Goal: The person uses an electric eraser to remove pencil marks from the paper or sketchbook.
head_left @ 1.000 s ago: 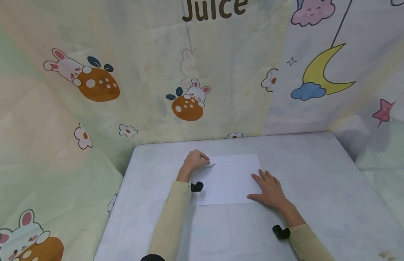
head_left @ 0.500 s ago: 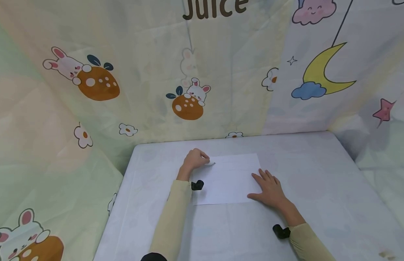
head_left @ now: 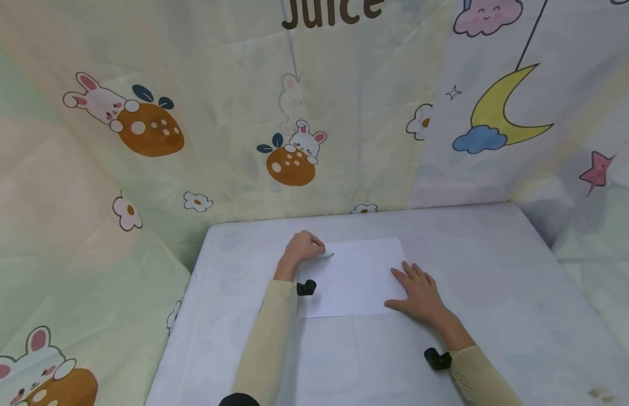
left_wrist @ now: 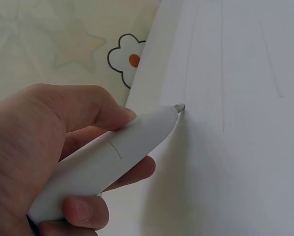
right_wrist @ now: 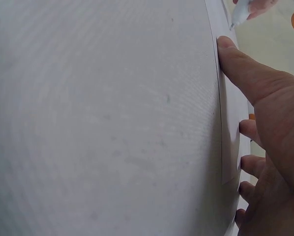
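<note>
My left hand (head_left: 303, 248) grips a thick white pen (left_wrist: 118, 150) over the upper left part of a white sheet of paper (head_left: 352, 285). In the left wrist view the fingers curl round the barrel, and the grey tip (left_wrist: 180, 107) meets the sheet at the end of a thin faint line. More faint lines (left_wrist: 222, 73) run beside it. My right hand (head_left: 421, 296) rests with spread, straight fingers on the sheet's right edge. Its thumb (right_wrist: 231, 54) lies along the near edge of the paper in the right wrist view.
A white cloth-covered table (head_left: 355, 361) lies under the paper. Printed curtains (head_left: 218, 113) with rabbits and a moon hang behind and to the left. Black wrist-worn devices (head_left: 438, 360) sit at both sleeves.
Almost nothing differs. Both hands hold their places on the paper, and the whole head view shifts very slightly.
</note>
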The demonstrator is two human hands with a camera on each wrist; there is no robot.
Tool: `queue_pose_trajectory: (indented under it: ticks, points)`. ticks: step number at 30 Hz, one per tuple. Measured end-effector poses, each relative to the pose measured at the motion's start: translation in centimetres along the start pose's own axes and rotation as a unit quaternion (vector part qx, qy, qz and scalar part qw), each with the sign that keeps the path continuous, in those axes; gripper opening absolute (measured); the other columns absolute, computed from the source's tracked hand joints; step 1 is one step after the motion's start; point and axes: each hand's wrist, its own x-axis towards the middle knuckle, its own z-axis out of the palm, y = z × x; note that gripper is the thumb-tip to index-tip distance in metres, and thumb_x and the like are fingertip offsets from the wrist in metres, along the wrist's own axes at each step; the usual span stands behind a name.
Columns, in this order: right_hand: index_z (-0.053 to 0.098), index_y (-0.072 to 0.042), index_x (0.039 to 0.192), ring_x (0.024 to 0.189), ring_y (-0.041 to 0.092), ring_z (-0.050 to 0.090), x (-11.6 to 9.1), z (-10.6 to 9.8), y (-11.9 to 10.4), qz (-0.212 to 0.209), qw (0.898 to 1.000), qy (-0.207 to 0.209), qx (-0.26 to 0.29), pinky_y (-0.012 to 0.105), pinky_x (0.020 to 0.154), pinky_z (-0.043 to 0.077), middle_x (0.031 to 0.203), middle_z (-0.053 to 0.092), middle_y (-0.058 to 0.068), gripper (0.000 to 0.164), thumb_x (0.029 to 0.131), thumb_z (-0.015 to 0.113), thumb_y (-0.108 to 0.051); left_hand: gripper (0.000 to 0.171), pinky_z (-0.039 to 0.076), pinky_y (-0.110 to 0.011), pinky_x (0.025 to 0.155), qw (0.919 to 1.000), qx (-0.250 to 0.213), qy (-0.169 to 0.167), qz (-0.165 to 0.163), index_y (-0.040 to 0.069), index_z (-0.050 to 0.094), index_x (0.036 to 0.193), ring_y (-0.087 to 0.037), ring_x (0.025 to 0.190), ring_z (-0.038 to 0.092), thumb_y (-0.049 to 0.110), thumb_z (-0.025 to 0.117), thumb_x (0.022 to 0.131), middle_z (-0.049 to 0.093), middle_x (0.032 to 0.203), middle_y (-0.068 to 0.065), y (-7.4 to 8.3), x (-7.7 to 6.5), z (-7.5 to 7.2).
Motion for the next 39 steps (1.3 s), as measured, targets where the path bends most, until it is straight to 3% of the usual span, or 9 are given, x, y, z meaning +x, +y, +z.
queue_pose_trajectory:
  ticks: [8,16,23,31,39]
  points:
    - [0.049,-0.003,0.141,0.137,0.05,0.02,-0.1,-0.2,-0.2,-0.004,1.0,0.003,-0.001,0.067,0.103,0.016,0.149,0.031,0.029,0.092,0.072,0.077,-0.057,0.017,0.047,-0.031,0.065,0.9998,-0.003,-0.004,0.019,0.02,0.08,0.091,-0.014,0.078,0.058,0.029,0.069,0.083,0.07,0.101,0.002,0.1,0.4,0.5]
    - [0.047,-0.003,0.142,0.138,0.049,0.019,-0.1,-0.2,0.0,-0.004,1.0,0.001,0.002,0.067,0.103,0.015,0.15,0.03,0.029,0.091,0.073,0.077,-0.055,0.015,0.047,-0.032,0.069,1.0,0.007,-0.002,0.006,0.019,0.079,0.093,-0.014,0.082,0.059,0.027,0.07,0.084,0.07,0.102,0.001,0.4,-0.3,-0.2]
    - [0.047,-0.003,0.143,0.139,0.049,0.017,-0.2,-0.1,0.0,0.003,1.0,-0.003,0.004,0.067,0.104,0.014,0.151,0.029,0.028,0.092,0.073,0.078,-0.055,0.015,0.047,-0.031,0.068,0.9999,0.004,-0.006,0.014,0.02,0.08,0.092,-0.013,0.081,0.059,0.028,0.07,0.083,0.07,0.101,0.002,0.6,0.3,0.2]
    - [0.047,-0.003,0.142,0.138,0.049,0.018,-0.1,-0.2,0.2,-0.005,1.0,0.0,0.006,0.067,0.103,0.014,0.151,0.03,0.028,0.092,0.073,0.078,-0.054,0.012,0.047,-0.032,0.067,1.0,-0.001,-0.002,-0.002,0.02,0.08,0.09,-0.014,0.079,0.059,0.026,0.071,0.083,0.07,0.096,0.003,0.3,0.3,-0.1]
    - [0.048,-0.003,0.141,0.138,0.05,0.019,-0.2,0.0,0.2,-0.008,1.0,0.005,0.007,0.068,0.102,0.015,0.15,0.031,0.028,0.092,0.072,0.078,-0.056,0.016,0.048,-0.03,0.069,0.9997,-0.003,-0.011,0.022,0.022,0.08,0.092,-0.013,0.085,0.06,0.03,0.069,0.083,0.07,0.102,0.003,0.1,0.8,0.7]
